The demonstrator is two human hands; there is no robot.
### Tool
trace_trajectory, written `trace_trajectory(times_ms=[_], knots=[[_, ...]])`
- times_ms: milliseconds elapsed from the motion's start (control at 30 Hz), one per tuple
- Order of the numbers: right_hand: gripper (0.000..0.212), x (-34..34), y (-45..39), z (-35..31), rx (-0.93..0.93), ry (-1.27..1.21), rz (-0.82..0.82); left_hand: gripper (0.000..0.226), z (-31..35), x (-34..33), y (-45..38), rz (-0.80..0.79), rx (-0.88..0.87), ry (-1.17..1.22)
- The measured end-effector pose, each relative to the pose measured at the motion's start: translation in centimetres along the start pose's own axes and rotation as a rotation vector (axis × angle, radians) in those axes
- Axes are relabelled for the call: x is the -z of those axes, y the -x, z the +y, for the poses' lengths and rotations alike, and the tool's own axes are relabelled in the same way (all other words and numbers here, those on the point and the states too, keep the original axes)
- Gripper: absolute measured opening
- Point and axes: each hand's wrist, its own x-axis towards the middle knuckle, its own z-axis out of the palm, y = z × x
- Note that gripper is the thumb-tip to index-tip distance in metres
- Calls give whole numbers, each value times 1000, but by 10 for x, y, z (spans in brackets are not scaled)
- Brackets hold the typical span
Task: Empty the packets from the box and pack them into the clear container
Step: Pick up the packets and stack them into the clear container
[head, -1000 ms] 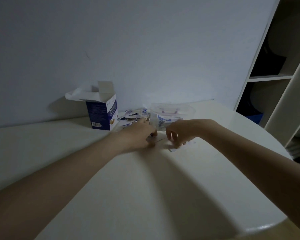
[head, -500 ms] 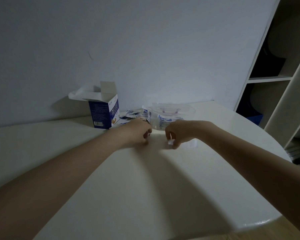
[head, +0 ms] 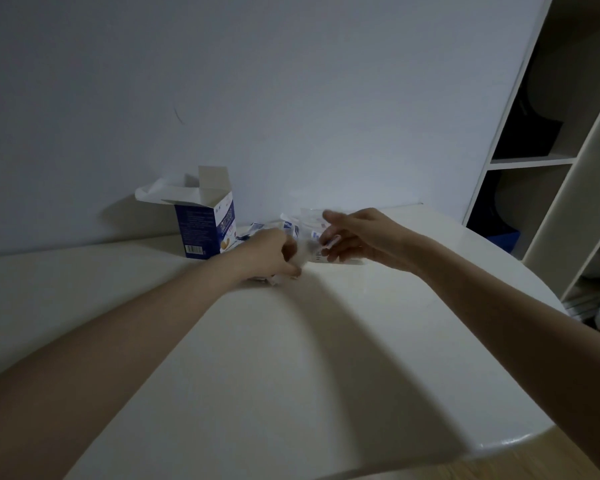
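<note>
The blue and white box (head: 207, 230) stands upright with its top flaps open, near the wall at the back of the white table (head: 291, 375). The clear container (head: 307, 220) sits right of it with packets showing through its wall. Loose blue-and-white packets (head: 257, 232) lie between the box and the container. My left hand (head: 269, 252) rests on the table before the container, fingers curled over small white packets. My right hand (head: 357, 239) is raised against the container's near side, fingers spread; the blur hides whether it holds a packet.
A white wall runs right behind the box and the container. A white shelf unit (head: 551, 161) with dark things inside stands at the right. The rounded table edge (head: 499, 441) curves along the lower right, wooden floor below it.
My right hand has risen from the table top to the container and its fingers have opened out. My left hand has shifted slightly left, still low on the table.
</note>
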Motion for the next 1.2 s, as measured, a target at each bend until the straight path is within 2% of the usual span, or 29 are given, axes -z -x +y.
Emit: trace_trajectory(times_ms=[100,200,367,467,533,600,667,733,800,933,1033,1100,1200], knots=[[10,-1,-2,1,54,17,27,10,-3,12,7,78,71,358],[15,-7,-4,-3,58,-9,43,8,-7,20,16,46,163,693],[25,-19,-8,-5,61,-99,46,14,-20,23,25,0,189,985],[25,-25,-14,-6,56,-120,152,19,-28,22,27,82,240,890],[17,-27,-18,-6,85,-59,224,17,-32,22,27,123,271,851],[11,-28,-20,-9,103,-8,269,14,-35,22,27,157,289,926],[13,-29,-22,-11,79,-48,296,13,-38,22,28,192,298,1009],[16,-31,-23,-13,44,-87,272,10,-39,22,28,192,319,989],[15,-35,-23,-15,19,-36,177,18,-41,21,27,183,339,878],[4,-41,-21,-22,-28,405,-16,28,-42,27,28,188,280,666],[13,-49,-24,-30,-61,611,-10,38,-32,32,29,93,152,538],[28,-53,-28,-30,-29,471,71,34,-23,31,25,42,96,484],[22,-57,-33,-26,86,73,223,13,-12,28,20,31,43,495]])
